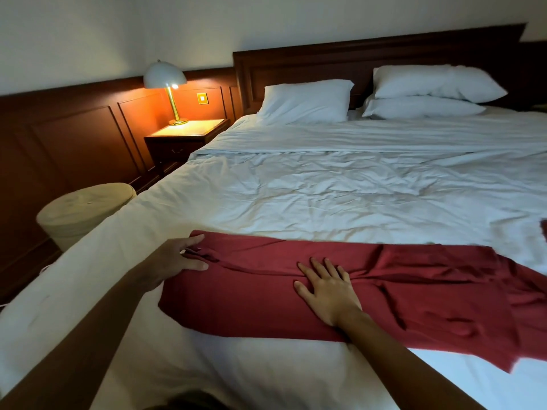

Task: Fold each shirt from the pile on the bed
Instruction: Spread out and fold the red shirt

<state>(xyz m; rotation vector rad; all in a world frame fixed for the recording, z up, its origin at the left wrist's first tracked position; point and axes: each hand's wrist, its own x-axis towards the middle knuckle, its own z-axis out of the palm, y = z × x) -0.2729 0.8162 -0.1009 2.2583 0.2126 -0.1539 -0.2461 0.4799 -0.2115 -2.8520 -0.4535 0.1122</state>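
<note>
A dark red shirt (260,291) lies spread lengthwise across the near part of the white bed (340,187), partly folded into a long band. At the shirt's left end my left hand (177,261) holds the cloth, with thumb and fingers round the bunched edge. In the middle of the shirt my right hand (325,288) presses flat, its fingers straight and spread. The right end of the shirt (473,306) is wrinkled and wider. A small bit of red cloth (544,227) shows at the right edge of the view.
Three white pillows (307,100) lean on the dark wooden headboard (370,54). Left of the bed stand a nightstand (186,134) with a lit lamp (167,81) and a round beige basket (85,211). Wood panelling lines the left wall.
</note>
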